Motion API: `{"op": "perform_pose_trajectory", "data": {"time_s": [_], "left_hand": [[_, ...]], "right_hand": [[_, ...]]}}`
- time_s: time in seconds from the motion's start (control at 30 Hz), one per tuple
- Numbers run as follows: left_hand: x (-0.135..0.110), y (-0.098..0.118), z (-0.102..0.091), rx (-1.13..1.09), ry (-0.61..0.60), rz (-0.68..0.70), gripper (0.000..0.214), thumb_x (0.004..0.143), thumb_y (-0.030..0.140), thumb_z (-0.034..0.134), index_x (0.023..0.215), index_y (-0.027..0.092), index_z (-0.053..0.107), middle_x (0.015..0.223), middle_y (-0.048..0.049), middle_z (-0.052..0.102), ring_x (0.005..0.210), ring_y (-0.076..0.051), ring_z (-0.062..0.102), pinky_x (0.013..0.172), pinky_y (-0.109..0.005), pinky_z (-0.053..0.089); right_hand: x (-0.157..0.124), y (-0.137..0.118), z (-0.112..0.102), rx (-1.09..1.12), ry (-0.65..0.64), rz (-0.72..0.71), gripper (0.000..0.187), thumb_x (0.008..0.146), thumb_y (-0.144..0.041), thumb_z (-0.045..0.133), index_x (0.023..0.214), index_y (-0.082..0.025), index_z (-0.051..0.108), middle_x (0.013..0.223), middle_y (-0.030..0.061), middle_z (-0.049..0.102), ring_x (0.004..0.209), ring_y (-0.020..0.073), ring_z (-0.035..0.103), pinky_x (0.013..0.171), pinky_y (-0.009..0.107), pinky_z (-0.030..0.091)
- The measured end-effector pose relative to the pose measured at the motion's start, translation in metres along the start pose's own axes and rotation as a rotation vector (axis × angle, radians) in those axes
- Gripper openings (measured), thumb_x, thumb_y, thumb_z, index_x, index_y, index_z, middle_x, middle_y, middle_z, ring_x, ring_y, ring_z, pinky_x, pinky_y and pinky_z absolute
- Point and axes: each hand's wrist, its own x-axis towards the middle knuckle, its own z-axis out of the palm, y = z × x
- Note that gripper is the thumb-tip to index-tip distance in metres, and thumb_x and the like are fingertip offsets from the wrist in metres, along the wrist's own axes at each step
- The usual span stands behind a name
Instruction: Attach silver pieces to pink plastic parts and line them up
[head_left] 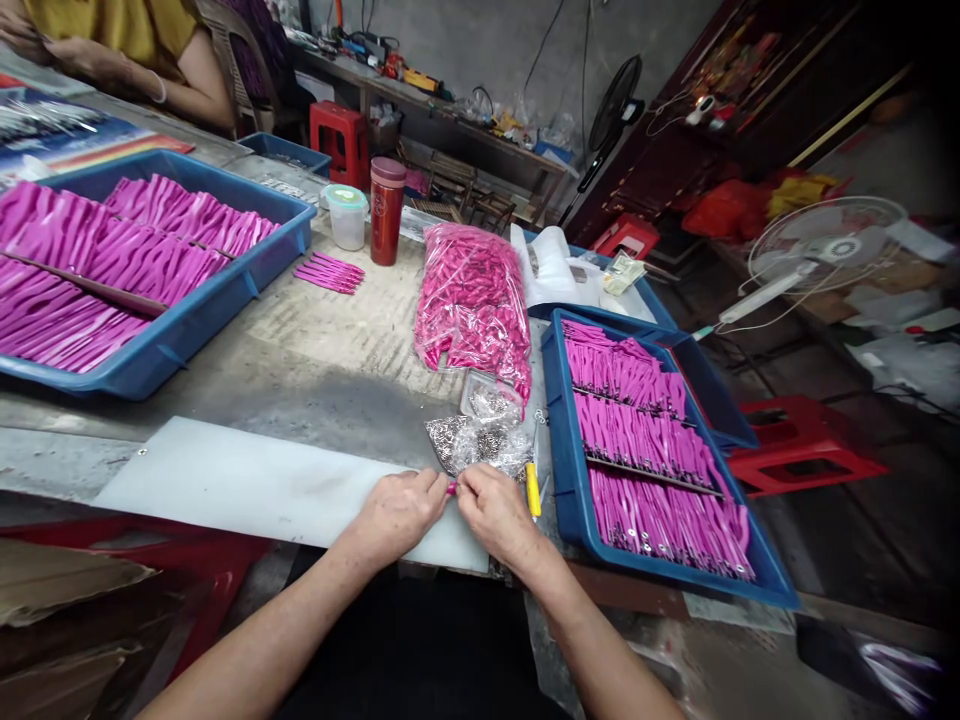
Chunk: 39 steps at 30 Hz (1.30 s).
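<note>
Your grey, worn worktable (330, 350) fills the view. On its far left stands a large blue plastic tray (225, 300) packed with magenta strips. A person in a yellow top (142, 25) sits beyond the tray at the far left corner. On your right, a second blue plastic tray (559, 440) runs from near to far and holds three rows of pink pieces with metal ends. A flat white plastic board (247, 485) lies along the near edge in front of you, and both your hands rest at its right end. Further away, near the middle of the table, a clear plastic bag stuffed with pink parts (472, 300) leans against the right tray. Just near of it sits a small clear bag of silver metal bits (472, 440), immediately beyond your fingertips. A tall red tumbler (387, 212) and a clear tub with a pale green lid (347, 216) stand side by side at the far edge. Your left hand (397, 512) and right hand (499, 515) meet knuckle to knuckle, each closed in a pinch. A yellow-handled tool (532, 490) lies just right of your right hand, beside the tray wall. The small pink piece (452, 488) is gripped between the fingertips of both hands, and only a sliver of it shows in the gap where they meet.
</note>
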Motion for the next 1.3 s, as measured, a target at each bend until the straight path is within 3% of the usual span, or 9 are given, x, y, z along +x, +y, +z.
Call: {"op": "perform_pose_trajectory", "data": {"time_s": [0.23,0.43,0.77,0.93,1.1,1.23,1.3], "left_hand": [[0.001,0.001,-0.001,-0.02,-0.014,-0.016,0.021,0.085,0.021,0.035,0.072,0.017,0.05,0.062,-0.0002,0.054,0.054,-0.014,0.055,0.047,-0.024,0.038],[0.001,0.0,-0.003,-0.049,-0.032,-0.038,0.023,0.086,0.023,0.033,0.074,0.017,0.051,0.062,-0.0009,0.055,0.056,-0.013,0.055,0.049,-0.023,0.038],[-0.001,-0.004,-0.004,-0.105,0.104,-0.015,0.024,0.086,0.026,0.033,0.073,0.017,0.052,0.061,0.0005,0.052,0.052,-0.01,0.051,0.046,-0.021,0.037],[-0.003,-0.006,-0.001,-0.124,0.133,-0.006,0.022,0.086,0.025,0.035,0.074,0.017,0.052,0.061,0.0004,0.052,0.054,-0.011,0.052,0.048,-0.022,0.038],[-0.005,-0.002,0.0,-0.115,0.147,0.032,0.018,0.084,0.023,0.037,0.073,0.017,0.05,0.061,0.0007,0.051,0.053,-0.01,0.052,0.049,-0.021,0.038],[-0.007,0.0,-0.004,-0.071,0.108,0.021,0.017,0.084,0.024,0.038,0.073,0.018,0.049,0.061,0.001,0.052,0.052,-0.011,0.052,0.048,-0.022,0.037],[-0.007,-0.006,-0.009,-0.053,0.077,0.006,0.015,0.084,0.026,0.038,0.075,0.019,0.049,0.063,0.001,0.053,0.053,-0.011,0.052,0.048,-0.022,0.037]], "right_hand": [[-0.002,0.004,0.003,0.016,0.035,-0.039,0.021,0.075,-0.01,0.042,0.056,-0.017,0.047,0.059,-0.0002,0.049,0.059,0.0116,0.045,0.056,0.022,0.031],[-0.004,0.007,0.004,0.077,0.03,0.054,0.018,0.078,-0.017,0.048,0.059,-0.018,0.045,0.06,-0.0012,0.048,0.061,0.0121,0.046,0.057,0.022,0.033],[-0.008,0.008,-0.012,0.283,0.061,0.124,0.018,0.08,-0.025,0.046,0.064,-0.019,0.043,0.06,-0.0034,0.047,0.059,0.0106,0.045,0.055,0.02,0.032],[-0.009,0.006,-0.003,0.239,0.091,0.088,0.016,0.083,-0.028,0.042,0.073,-0.018,0.048,0.07,0.0,0.052,0.068,0.013,0.049,0.062,0.022,0.035],[-0.007,0.001,0.005,0.208,0.106,0.092,0.024,0.083,-0.026,0.04,0.061,-0.018,0.046,0.062,-0.0005,0.051,0.063,0.0128,0.049,0.057,0.023,0.034],[-0.009,0.004,0.012,0.275,0.164,0.092,0.029,0.084,-0.03,0.038,0.059,-0.018,0.048,0.059,0.0003,0.054,0.058,0.0129,0.052,0.053,0.022,0.037],[-0.012,0.009,0.019,0.344,0.256,0.09,0.029,0.086,-0.033,0.034,0.069,-0.018,0.054,0.066,0.0024,0.06,0.061,0.0137,0.056,0.055,0.022,0.041]]}}
